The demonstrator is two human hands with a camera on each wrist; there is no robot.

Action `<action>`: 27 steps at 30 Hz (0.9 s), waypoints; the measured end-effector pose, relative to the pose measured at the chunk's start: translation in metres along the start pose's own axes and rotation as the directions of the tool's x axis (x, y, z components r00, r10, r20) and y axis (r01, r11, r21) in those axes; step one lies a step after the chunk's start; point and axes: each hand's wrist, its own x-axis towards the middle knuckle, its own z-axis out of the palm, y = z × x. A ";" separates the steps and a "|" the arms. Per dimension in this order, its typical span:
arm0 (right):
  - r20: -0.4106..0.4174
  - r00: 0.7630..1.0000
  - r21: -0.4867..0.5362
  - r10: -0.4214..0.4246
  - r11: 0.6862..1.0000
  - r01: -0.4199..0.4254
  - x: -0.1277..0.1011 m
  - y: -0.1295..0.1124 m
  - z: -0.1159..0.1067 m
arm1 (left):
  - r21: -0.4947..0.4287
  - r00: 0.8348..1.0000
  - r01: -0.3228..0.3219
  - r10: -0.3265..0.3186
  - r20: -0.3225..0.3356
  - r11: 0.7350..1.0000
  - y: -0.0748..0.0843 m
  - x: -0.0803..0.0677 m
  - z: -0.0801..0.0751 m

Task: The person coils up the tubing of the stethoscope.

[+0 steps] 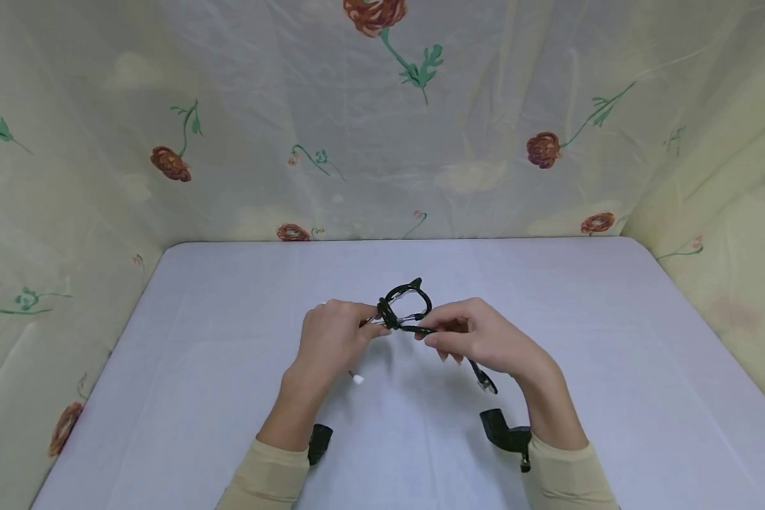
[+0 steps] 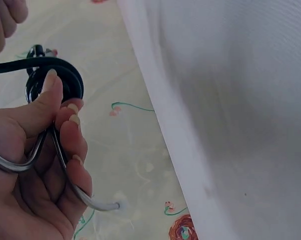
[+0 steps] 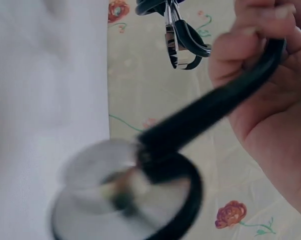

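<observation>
A stethoscope with black tubing (image 1: pixel 428 297) is held above the table, its tubing wound into a loop. My left hand (image 1: pixel 334 336) grips it where the metal ear tubes (image 2: pixel 80 196) meet the wound tubing, thumb pressed on the coil (image 2: pixel 76 80). A white ear tip (image 1: pixel 357 379) hangs below that hand. My right hand (image 1: pixel 478 336) pinches the tubing (image 3: pixel 205 112) just right of the loop. From the right hand the tubing's end hangs down with the round chest piece (image 1: pixel 486 383), large and blurred in the right wrist view.
Under both hands lies a table with a white cover (image 1: pixel 229 304). Pale curtains with printed flowers (image 1: pixel 542 150) stand behind it and at both sides. A black device (image 1: pixel 510 435) sits at the right wrist, and another (image 1: pixel 319 443) at the left.
</observation>
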 end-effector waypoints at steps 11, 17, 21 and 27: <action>-0.209 0.977 -0.054 -0.042 0.998 0.032 -0.002 0.002 -0.004 | -0.100 0.966 -0.183 0.197 0.165 0.978 0.005 -0.002 -0.002; -0.275 0.961 -0.042 -0.037 0.999 0.026 0.000 0.002 -0.004 | -0.142 0.930 -0.257 0.285 0.232 0.956 0.007 -0.002 0.001; -0.313 0.949 -0.033 -0.027 0.999 0.018 0.000 0.005 -0.005 | -0.172 0.915 -0.282 0.318 0.249 0.944 0.009 -0.001 0.003; -0.348 0.937 -0.019 -0.005 1.000 -0.002 0.002 0.011 -0.007 | -0.235 0.903 -0.294 0.350 0.249 0.926 0.012 -0.001 0.002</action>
